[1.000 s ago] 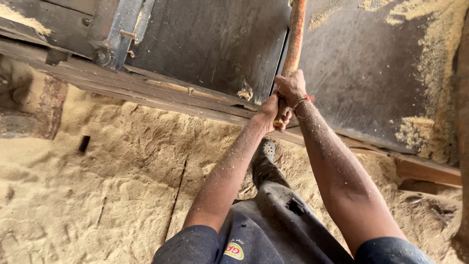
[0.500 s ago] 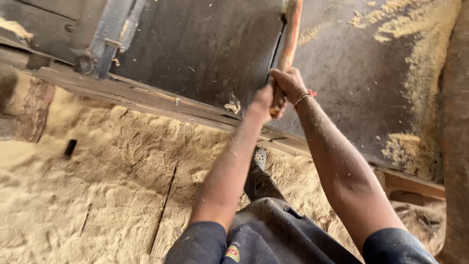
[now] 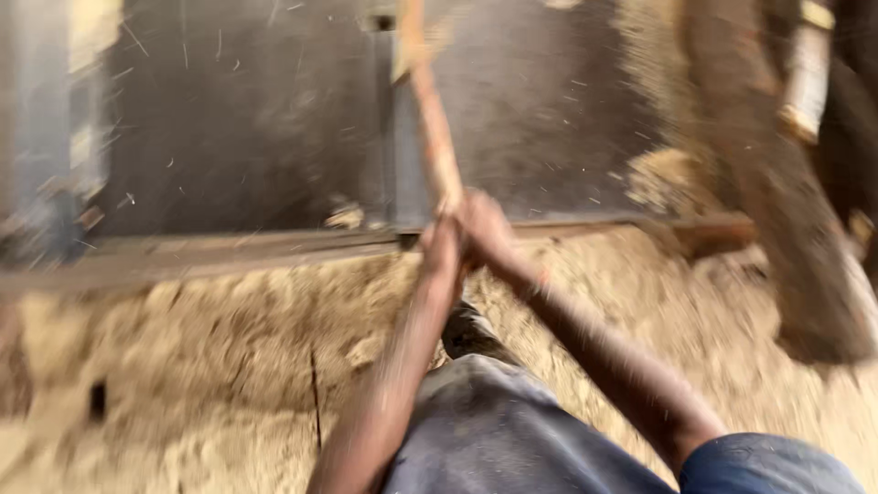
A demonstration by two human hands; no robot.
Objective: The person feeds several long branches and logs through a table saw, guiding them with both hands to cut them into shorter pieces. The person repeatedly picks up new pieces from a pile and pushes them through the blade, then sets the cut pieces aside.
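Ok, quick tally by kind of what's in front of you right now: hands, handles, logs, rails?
Hands: 2, the left hand and right hand, both in a grip on the handle
Wooden handle: 1
Log at the right: 1
Wooden rail along the dark panel: 1
Total: 5

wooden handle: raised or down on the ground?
Raised. The wooden handle slants up and away from both hands, left hand and right hand, closed round its lower end. Its top is blurred.
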